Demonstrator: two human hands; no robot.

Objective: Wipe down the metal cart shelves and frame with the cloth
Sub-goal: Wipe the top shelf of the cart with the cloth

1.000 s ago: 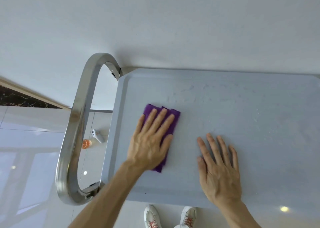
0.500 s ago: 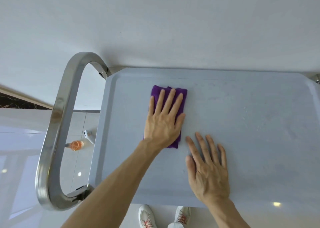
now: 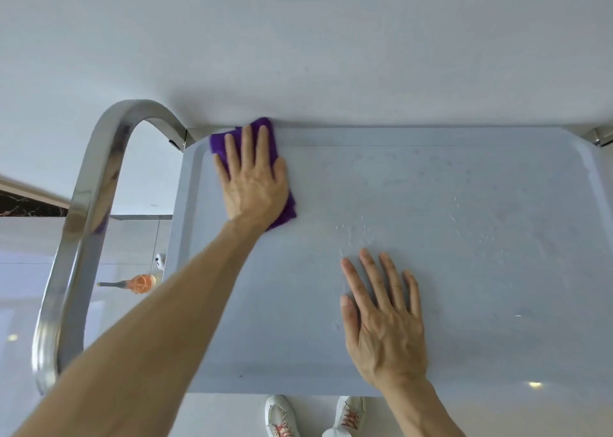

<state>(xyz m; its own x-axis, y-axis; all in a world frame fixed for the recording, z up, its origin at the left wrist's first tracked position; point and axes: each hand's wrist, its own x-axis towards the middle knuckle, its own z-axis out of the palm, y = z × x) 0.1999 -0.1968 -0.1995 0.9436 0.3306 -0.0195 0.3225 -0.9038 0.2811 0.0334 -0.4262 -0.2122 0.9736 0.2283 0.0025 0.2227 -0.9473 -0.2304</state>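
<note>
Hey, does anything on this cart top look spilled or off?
Only water droplets scattered on the top shelf, not yet wiped. The left hand presses the purple cloth at the far-left corner.

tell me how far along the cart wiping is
Early. In hand: the left hand presses the purple cloth flat at the far-left corner of the grey top shelf, while the right hand rests flat on it. Left: water droplets remain mid-shelf, and the curved steel handle shows no wiping yet.
</note>
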